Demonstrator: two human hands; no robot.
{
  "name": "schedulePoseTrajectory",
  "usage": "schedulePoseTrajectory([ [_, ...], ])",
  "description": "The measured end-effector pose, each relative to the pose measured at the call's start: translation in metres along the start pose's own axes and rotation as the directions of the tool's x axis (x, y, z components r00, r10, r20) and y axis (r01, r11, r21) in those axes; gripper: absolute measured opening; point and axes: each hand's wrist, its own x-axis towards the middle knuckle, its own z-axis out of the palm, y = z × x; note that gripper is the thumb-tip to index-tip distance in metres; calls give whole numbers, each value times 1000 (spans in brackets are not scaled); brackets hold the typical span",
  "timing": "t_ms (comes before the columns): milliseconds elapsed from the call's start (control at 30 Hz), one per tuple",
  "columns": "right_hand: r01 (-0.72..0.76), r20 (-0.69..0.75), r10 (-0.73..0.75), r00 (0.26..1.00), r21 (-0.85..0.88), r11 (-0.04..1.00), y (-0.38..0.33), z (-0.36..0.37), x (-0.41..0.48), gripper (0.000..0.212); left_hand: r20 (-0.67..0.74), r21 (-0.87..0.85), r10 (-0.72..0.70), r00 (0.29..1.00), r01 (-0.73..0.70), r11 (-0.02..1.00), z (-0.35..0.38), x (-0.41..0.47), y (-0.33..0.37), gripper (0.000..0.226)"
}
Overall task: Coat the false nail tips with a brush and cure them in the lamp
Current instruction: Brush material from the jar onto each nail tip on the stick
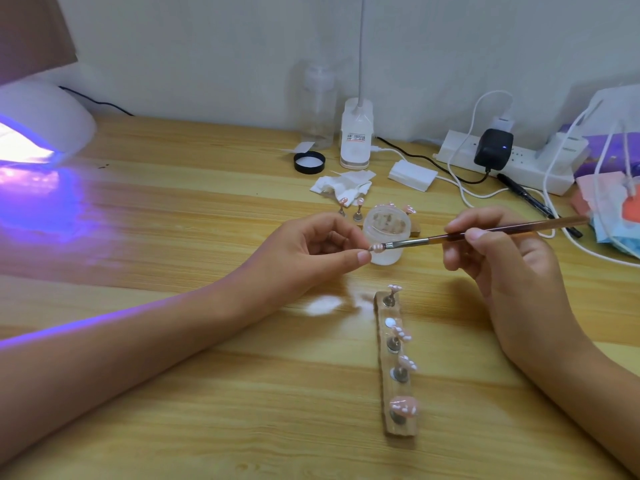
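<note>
While the left hand [311, 247] hangs above the middle of the desk [207, 393], its grip is a pinch of thumb and forefinger on the little stand of one pink false nail tip [376, 247], and the bristles of the brush [485, 232] touch that tip. The right hand [502, 261] has its grip closed round the brush's brown handle like a pen, and the handle slants up and away to the right. Just behind the tip stands a small frosted jar [386, 230], with two more tips on stands [358, 209] beside it on the left and crumpled wipes [343, 185] further back. Below the hands a wooden holder strip [398, 396] runs toward me, carrying four pink tips [403, 405] upright on metal pegs, with one peg spot bare. The widest open wood lies to the left, between the hands and the curing lamp [45, 123], a white dome at the far left edge, lit and throwing violet light across the desk and along the left forearm. The back edge of the desk meets the wall [207, 46]; along it stand a clear bottle [317, 109], a black lid [309, 162], a white labelled base with a thin stalk [356, 136], and a power strip [519, 168] with a black adapter [493, 147]. White cables [464, 188] and a black pen [530, 199] crowd the right side, close behind the brush.
</note>
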Motion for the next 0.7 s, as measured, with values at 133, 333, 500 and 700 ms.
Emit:
schedulePoseTrajectory([
  [133,-32,-44,36,998,91,995,1,-2,2,26,15,-8,5,1000,-5,1000,0,0,0,9],
  [333,-23,68,13,998,138,990,-1,-1,0,32,13,1,2,1000,-2,1000,0,0,-1,10],
  [500,-37,78,29,997,106,994,-2,-1,-1,32,11,1,-5,1000,5,1000,1,1,-1,11],
  [700,-29,43,26,999,69,997,0,-1,0,27,0,-9,-8,1000,8,1000,0,1,0,11],
])
